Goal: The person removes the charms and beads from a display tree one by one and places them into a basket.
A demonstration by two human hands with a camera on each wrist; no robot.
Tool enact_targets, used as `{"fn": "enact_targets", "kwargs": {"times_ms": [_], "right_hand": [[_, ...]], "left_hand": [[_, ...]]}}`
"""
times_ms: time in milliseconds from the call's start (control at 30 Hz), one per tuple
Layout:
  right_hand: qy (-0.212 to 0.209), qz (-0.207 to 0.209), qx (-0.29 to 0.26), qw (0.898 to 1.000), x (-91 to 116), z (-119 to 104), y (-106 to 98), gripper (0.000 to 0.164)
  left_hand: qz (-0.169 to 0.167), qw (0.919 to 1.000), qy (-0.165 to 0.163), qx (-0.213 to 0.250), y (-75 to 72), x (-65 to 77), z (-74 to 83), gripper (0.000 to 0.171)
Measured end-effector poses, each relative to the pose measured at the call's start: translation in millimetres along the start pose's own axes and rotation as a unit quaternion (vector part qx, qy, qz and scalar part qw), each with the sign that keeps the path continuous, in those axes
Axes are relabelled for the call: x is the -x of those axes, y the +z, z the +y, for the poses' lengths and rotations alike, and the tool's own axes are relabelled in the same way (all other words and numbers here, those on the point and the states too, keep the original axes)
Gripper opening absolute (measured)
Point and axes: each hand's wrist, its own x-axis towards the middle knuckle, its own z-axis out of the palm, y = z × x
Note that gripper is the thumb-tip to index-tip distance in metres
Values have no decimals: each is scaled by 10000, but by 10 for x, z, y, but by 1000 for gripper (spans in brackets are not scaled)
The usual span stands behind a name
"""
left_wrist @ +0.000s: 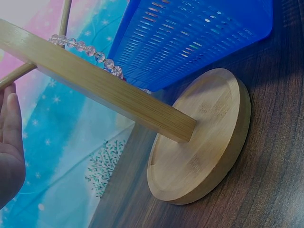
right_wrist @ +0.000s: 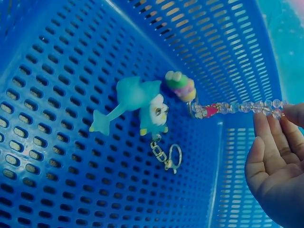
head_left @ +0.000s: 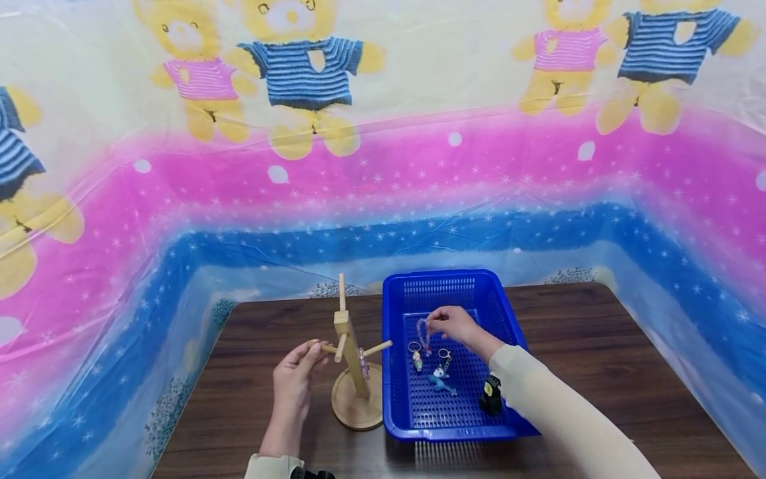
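Landmark: blue basket (head_left: 455, 434); faint marks on its near rim, too small to read. Nearest: pale sleeves (head_left: 562, 399), the right one crossing the basket's right rim, a black wrist camera (head_left: 492, 396) at its cuff; left hand (head_left: 293, 372) left of the basket, thumb and fingertips pinching the end of a wooden peg (head_left: 328, 348); that peg belongs to a wooden stand (left_wrist: 114, 90), its round base (left_wrist: 213, 137) just left of the basket, partly hidden by the rim in the head view; a second bracelet (left_wrist: 90, 50), clear and pinkish beads, hangs on the stand's peg that points toward the basket.

Inside the basket, on its floor: blue toy (right_wrist: 135, 97) with white face, chain and metal ring; a little farther and to its left, small keyring (right_wrist: 183, 89) in green, pink and yellow; right hand (head_left: 451, 322) over the basket's interior, thumb and fingers grasping the bead bracelet (right_wrist: 237, 108); bracelet hangs from the fingertips, lower end near the small keyring, contact cannot be told; red charm (right_wrist: 207, 111) on it, any print illegible.

Beyond: brown table (head_left: 586, 346) under the basket; behind it, bear-print cloth (head_left: 389, 173).
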Motion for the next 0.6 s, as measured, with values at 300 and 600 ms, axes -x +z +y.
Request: {"fn": "enact_targets", "kwargs": {"times_ms": [300, 600], "right_hand": [[15, -112, 41, 9999, -1, 99, 22, 24], [159, 48, -36, 9999, -63, 222, 11, 25]], "left_hand": [[-47, 10000, 38, 5, 3, -1, -2, 27], [-55, 10000, 66, -14, -2, 1, -8, 28]]}}
